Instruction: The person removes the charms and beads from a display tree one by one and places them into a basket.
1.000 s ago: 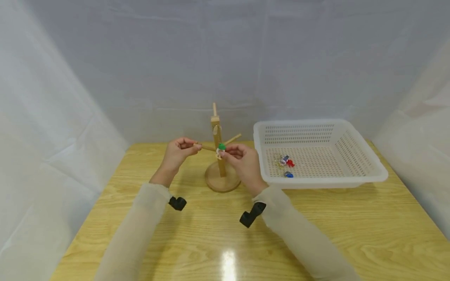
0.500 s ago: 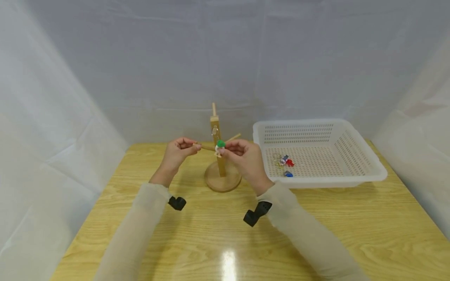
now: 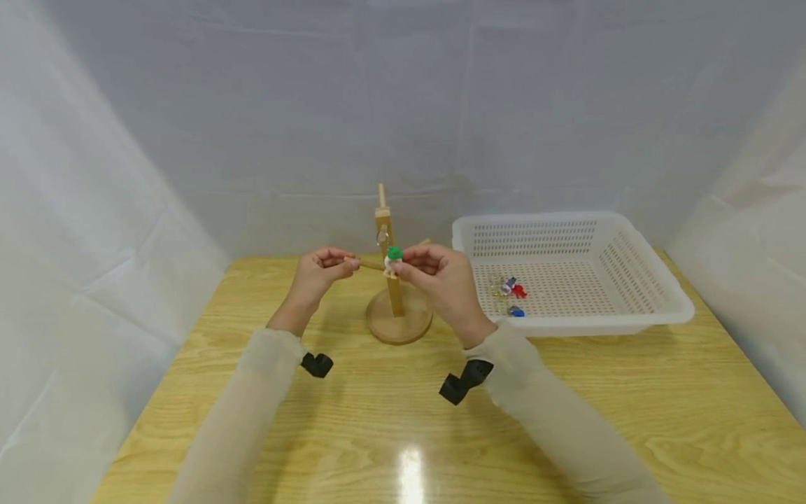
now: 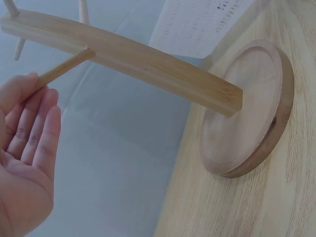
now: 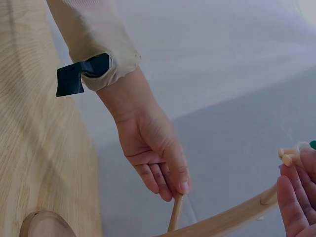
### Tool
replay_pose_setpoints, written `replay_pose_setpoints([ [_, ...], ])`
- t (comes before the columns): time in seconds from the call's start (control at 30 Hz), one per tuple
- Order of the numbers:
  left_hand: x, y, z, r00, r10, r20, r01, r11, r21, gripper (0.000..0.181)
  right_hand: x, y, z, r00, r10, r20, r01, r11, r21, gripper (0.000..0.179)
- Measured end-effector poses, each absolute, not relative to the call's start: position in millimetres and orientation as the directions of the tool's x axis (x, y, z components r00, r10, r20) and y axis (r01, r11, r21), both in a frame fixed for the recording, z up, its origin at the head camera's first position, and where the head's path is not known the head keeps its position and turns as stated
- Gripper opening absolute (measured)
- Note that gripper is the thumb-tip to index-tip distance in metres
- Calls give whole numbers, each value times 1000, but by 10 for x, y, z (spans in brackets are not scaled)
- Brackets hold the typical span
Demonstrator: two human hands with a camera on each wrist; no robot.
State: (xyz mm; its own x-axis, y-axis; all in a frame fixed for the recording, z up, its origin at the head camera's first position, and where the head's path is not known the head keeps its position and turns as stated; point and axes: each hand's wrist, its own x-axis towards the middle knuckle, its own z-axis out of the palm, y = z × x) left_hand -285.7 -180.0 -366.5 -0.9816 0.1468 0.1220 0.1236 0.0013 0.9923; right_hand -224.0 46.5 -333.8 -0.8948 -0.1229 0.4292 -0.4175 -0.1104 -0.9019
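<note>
A wooden peg stand (image 3: 395, 297) on a round base stands upright in the head view. My left hand (image 3: 317, 280) pinches the tip of one side peg (image 4: 66, 68) between thumb and fingertips. My right hand (image 3: 446, 287) pinches a small figurine keychain (image 3: 393, 262) with a green top and white body, held in front of the post. A metal ring (image 3: 383, 238) shows just above the figurine, at the upper front peg. In the right wrist view the figurine's pale feet (image 5: 286, 155) stick out beyond the right fingers; the rest is mostly hidden.
A white perforated plastic basket (image 3: 573, 322) stands right of the stand, close to the right hand. Several small keychains lie in it, including a red charm (image 3: 519, 291) and a blue one (image 3: 516, 312). A pale curtain (image 3: 283, 140) hangs behind the wooden table (image 3: 352, 427).
My right hand has risen slightly with the figurine, and its wrist has swung a little to the right. The ring has shifted slightly left and down. My left hand stays on the peg.
</note>
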Motion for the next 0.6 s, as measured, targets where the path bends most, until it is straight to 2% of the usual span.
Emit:
replay_pose_setpoints([
  [0.37, -2991, -1857, -3815, -986, 138, 97, 100, 10, 995, 6, -2233, 505, -3326, -868, -128, 480, -471, -94, -877, 16],
  [0.5, -3016, -1859, -3851, -984, 136, 113, 115, 11, 993, 13, -2219, 515, -3306, -864, -130, 487, -478, -93, -873, 15],
  [0.6, -3022, -1861, -3861, -982, 136, 131, 133, 10, 991, 9, -2208, 518, -3287, -859, -138, 493, -484, -96, -870, 15],
])
